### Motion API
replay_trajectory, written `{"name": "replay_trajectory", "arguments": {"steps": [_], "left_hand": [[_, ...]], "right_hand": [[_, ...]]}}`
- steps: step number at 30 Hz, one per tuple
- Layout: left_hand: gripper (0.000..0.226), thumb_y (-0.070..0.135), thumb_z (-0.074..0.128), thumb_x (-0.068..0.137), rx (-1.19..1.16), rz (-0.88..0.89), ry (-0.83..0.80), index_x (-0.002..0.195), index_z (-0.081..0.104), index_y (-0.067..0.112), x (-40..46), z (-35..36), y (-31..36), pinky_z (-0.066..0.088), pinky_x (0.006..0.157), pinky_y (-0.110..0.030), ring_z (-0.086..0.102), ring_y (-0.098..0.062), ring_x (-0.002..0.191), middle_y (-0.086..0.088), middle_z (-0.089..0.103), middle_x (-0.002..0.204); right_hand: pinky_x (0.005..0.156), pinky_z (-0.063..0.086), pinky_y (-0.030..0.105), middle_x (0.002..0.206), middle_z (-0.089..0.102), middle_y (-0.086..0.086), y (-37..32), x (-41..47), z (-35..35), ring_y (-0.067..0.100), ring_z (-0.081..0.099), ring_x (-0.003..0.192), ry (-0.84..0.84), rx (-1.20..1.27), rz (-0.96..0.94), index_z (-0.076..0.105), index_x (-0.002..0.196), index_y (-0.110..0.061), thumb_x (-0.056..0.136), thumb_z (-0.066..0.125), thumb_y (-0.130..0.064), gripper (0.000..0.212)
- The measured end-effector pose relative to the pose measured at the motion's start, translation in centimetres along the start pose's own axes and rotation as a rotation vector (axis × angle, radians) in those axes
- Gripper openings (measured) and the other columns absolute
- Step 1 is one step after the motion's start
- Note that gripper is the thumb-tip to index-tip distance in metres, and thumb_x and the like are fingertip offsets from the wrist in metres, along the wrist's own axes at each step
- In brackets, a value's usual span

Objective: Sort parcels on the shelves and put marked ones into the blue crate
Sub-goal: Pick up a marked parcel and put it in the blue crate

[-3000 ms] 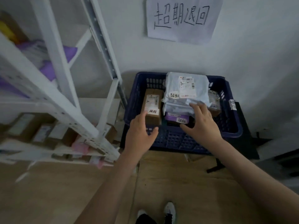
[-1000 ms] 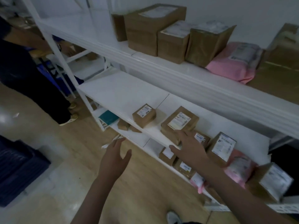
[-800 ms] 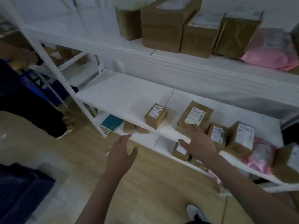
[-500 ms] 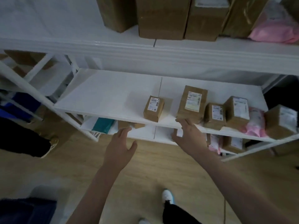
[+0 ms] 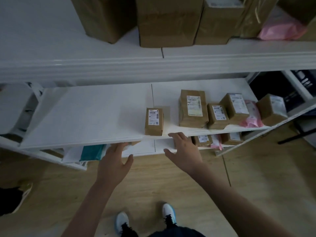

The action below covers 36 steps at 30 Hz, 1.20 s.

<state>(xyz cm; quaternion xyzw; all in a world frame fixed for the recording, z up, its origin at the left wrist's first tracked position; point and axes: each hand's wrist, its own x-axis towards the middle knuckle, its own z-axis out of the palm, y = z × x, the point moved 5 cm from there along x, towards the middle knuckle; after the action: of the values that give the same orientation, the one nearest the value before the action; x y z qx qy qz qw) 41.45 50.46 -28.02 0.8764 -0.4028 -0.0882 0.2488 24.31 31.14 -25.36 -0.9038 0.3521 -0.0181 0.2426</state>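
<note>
I stand before white shelves. On the middle shelf (image 5: 89, 117) sits a small brown box (image 5: 153, 121) with a white label, alone near the front edge. To its right stand a taller brown parcel (image 5: 192, 108), several smaller brown boxes (image 5: 218, 113) and a pink bag (image 5: 252, 115). My left hand (image 5: 116, 159) is held out with straight fingers below the shelf edge and holds nothing. My right hand (image 5: 184, 151) reaches forward, open, its fingertips at the shelf's front edge just right of the small box. The blue crate is out of view.
The top shelf (image 5: 153, 62) carries large brown cartons (image 5: 167, 21) and a pink bag (image 5: 282, 28). The lower shelf holds a teal parcel (image 5: 92, 152) and more small boxes (image 5: 202, 139). Another person's foot (image 5: 22, 194) is at the left. My shoes (image 5: 145, 218) stand on the wooden floor.
I have turned from the blue crate to face the shelves squarely. Both hands stay empty and outstretched; my right hand has drawn back from the tall parcel toward the shelf edge.
</note>
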Motion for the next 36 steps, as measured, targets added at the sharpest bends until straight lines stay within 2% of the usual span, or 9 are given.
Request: {"name": "replay_trajectory", "arguments": {"steps": [3, 7, 11, 16, 20, 25, 30, 33, 36], "left_hand": [[0.042, 0.033, 0.072, 0.089, 0.036, 0.011, -0.137, 0.128, 0.059, 0.024, 1.0, 1.8, -3.7, 0.059, 0.081, -0.039, 0.064, -0.024, 0.113, 0.0, 0.066, 0.125], [0.048, 0.036, 0.065, 0.094, -0.021, -0.027, -0.343, 0.14, 0.054, 0.024, 0.0, 4.8, -7.7, 0.047, 0.098, -0.034, 0.053, -0.019, 0.127, 0.002, 0.058, 0.137], [0.047, 0.033, 0.064, 0.095, -0.038, -0.041, -0.373, 0.14, 0.055, 0.021, -0.5, 5.7, -10.9, 0.047, 0.093, -0.035, 0.053, -0.022, 0.126, -0.001, 0.059, 0.136], [0.049, 0.034, 0.061, 0.097, -0.013, -0.07, -0.427, 0.143, 0.051, 0.021, -0.6, 9.2, -14.4, 0.047, 0.095, -0.036, 0.049, -0.022, 0.131, -0.001, 0.056, 0.138], [0.046, 0.032, 0.067, 0.094, -0.036, -0.053, -0.334, 0.137, 0.056, 0.02, 1.7, 14.4, -18.4, 0.049, 0.094, -0.037, 0.053, -0.022, 0.127, 0.0, 0.06, 0.134], [0.051, 0.026, 0.067, 0.095, -0.144, -0.09, -0.212, 0.141, 0.051, 0.015, 7.3, 25.5, -24.2, 0.044, 0.1, -0.033, 0.051, -0.023, 0.132, -0.004, 0.056, 0.142], [0.062, 0.029, 0.066, 0.095, -0.215, -0.15, -0.065, 0.15, 0.041, 0.014, 11.4, 35.6, -29.4, 0.043, 0.089, -0.03, 0.057, -0.029, 0.123, -0.012, 0.06, 0.131], [0.069, 0.028, 0.065, 0.097, -0.181, -0.087, 0.023, 0.155, 0.033, 0.01, 13.3, 38.8, -31.5, 0.042, 0.09, -0.028, 0.057, -0.028, 0.122, -0.012, 0.056, 0.137], [0.068, 0.029, 0.067, 0.094, -0.117, 0.005, 0.09, 0.151, 0.038, 0.007, 15.0, 40.1, -32.3, 0.045, 0.09, -0.033, 0.058, -0.031, 0.121, -0.014, 0.053, 0.139]], "right_hand": [[0.09, 0.05, 0.033, 0.136, 0.048, -0.01, -1.1, 0.8, 2.8, 0.015, 0.049, 0.123, -0.003, -0.039, 0.009, 0.044, 0.141, -0.027, 0.09, 0.059, -0.049, 0.057], [0.083, 0.048, 0.032, 0.14, 0.047, -0.01, -2.5, 1.1, 7.9, 0.014, 0.047, 0.128, -0.072, -0.09, 0.085, 0.044, 0.141, -0.029, 0.09, 0.06, -0.051, 0.059], [0.083, 0.05, 0.033, 0.14, 0.047, -0.009, -3.9, 1.0, 12.0, 0.015, 0.049, 0.125, -0.093, -0.085, 0.139, 0.045, 0.14, -0.028, 0.091, 0.059, -0.05, 0.056], [0.082, 0.05, 0.033, 0.138, 0.047, -0.01, -3.0, 1.6, 16.5, 0.015, 0.047, 0.126, -0.098, -0.087, 0.172, 0.045, 0.14, -0.028, 0.091, 0.059, -0.05, 0.055], [0.088, 0.051, 0.036, 0.136, 0.051, -0.007, 0.5, 5.2, 22.1, 0.017, 0.047, 0.126, -0.064, -0.065, 0.164, 0.048, 0.139, -0.026, 0.089, 0.062, -0.048, 0.057], [0.096, 0.047, 0.037, 0.139, 0.051, -0.002, 7.8, 13.1, 31.7, 0.021, 0.047, 0.128, -0.015, -0.046, 0.136, 0.047, 0.141, -0.023, 0.086, 0.068, -0.044, 0.063], [0.101, 0.045, 0.037, 0.143, 0.048, 0.003, 12.7, 23.0, 41.2, 0.023, 0.047, 0.13, -0.002, 0.02, 0.094, 0.044, 0.145, -0.018, 0.08, 0.078, -0.045, 0.078], [0.106, 0.04, 0.034, 0.147, 0.046, 0.008, 13.7, 27.6, 46.4, 0.024, 0.047, 0.132, 0.012, 0.102, 0.06, 0.037, 0.149, -0.012, 0.075, 0.083, -0.044, 0.093], [0.109, 0.036, 0.035, 0.15, 0.044, 0.006, 13.3, 30.5, 49.3, 0.025, 0.042, 0.136, 0.06, 0.088, -0.034, 0.031, 0.152, -0.013, 0.073, 0.085, -0.042, 0.1]]}}
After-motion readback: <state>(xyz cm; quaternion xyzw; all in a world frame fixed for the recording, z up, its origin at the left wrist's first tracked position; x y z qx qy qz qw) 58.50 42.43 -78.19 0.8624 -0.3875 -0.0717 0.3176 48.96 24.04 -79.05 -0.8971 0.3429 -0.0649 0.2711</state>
